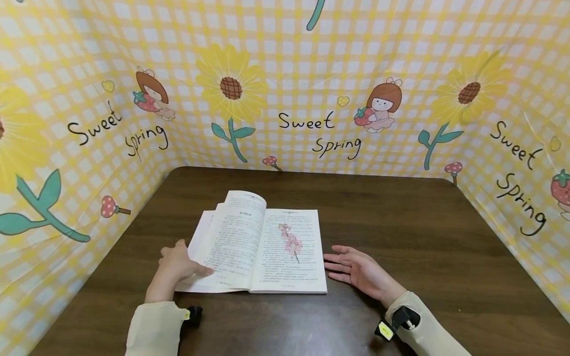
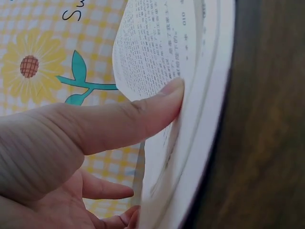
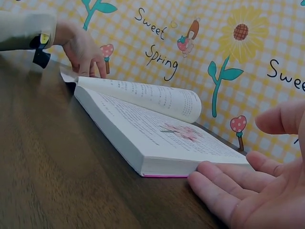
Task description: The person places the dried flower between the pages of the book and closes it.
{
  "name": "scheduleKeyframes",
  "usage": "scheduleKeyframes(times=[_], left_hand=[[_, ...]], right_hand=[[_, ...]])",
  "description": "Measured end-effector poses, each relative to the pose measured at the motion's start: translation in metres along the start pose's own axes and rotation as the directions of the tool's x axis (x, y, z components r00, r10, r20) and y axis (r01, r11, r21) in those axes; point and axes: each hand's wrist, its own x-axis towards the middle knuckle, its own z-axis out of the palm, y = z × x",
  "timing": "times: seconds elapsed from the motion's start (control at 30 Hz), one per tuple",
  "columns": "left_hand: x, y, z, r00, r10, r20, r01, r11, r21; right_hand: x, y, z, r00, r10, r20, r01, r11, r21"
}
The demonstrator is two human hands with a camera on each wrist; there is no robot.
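Note:
An open book [image 1: 285, 284] lies on the table, its left pages [image 2: 157, 57] bowed upward at the far end. On the right page rests a pink pressed flower sprig [image 1: 292, 243] with a thin stem. My left hand [image 1: 177, 264] holds the book's left side, thumb [image 2: 147, 112] down on the printed page and the other fingers at the outer edge, partly hidden by the book. At the right edge, my right hand [image 1: 358, 269] lies with its fingers [image 3: 224, 183] loosely extended, palm partly upward, fingertips close to the book; whether they touch it I cannot tell.
The dark wooden table [image 1: 401, 212] extends around the book. A yellow checked cloth [image 1: 303, 74] with sunflowers and lettering hangs behind and along both sides. Each wrist, in a light sleeve, carries a small black camera [image 1: 193, 316].

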Motion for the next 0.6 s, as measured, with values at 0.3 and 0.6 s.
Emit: scheduleKeyframes(times=[0.3,0.6], left_hand=[[0.003,-0.016,-0.002,0.995,0.101,0.008,-0.098,0.977,-0.189],[0.003,-0.020,-0.002,0.996,0.089,-0.026,-0.093,0.943,-0.319]], right_hand=[[0.000,0.003,-0.001,1.000,-0.005,0.006,0.005,1.000,0.007],[0.001,0.003,-0.003,1.000,-0.006,-0.001,0.006,1.000,0.023]])
